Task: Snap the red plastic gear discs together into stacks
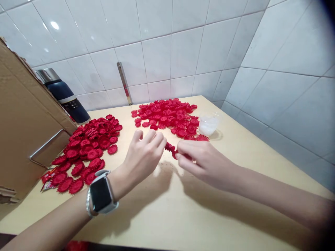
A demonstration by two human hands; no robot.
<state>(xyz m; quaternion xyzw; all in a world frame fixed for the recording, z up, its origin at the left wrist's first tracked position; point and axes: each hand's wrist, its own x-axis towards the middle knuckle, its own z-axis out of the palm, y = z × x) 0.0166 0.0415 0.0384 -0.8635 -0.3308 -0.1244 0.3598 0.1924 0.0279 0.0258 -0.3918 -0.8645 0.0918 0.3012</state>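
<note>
Between my two hands a red fringed strip (170, 147), partly curled, is stretched just above the table. My left hand (146, 151), with a watch (101, 193) on its wrist, is closed on the strip's left end. The right hand (199, 157) pinches the other end between thumb and fingers. My fingers hide much of the strip. To the left lies a heap of red fringed paper rosettes (92, 152). A second pile of flatter red rosettes (167, 113) spreads behind my hands.
A clear plastic cup (208, 123) with something whitish stands right of the far pile. At the left are a cardboard box (28, 115), a dark blue bottle (66, 96) and a metal wire frame (48, 144). A metal strip (124, 83) leans on the tiled wall (157, 52).
</note>
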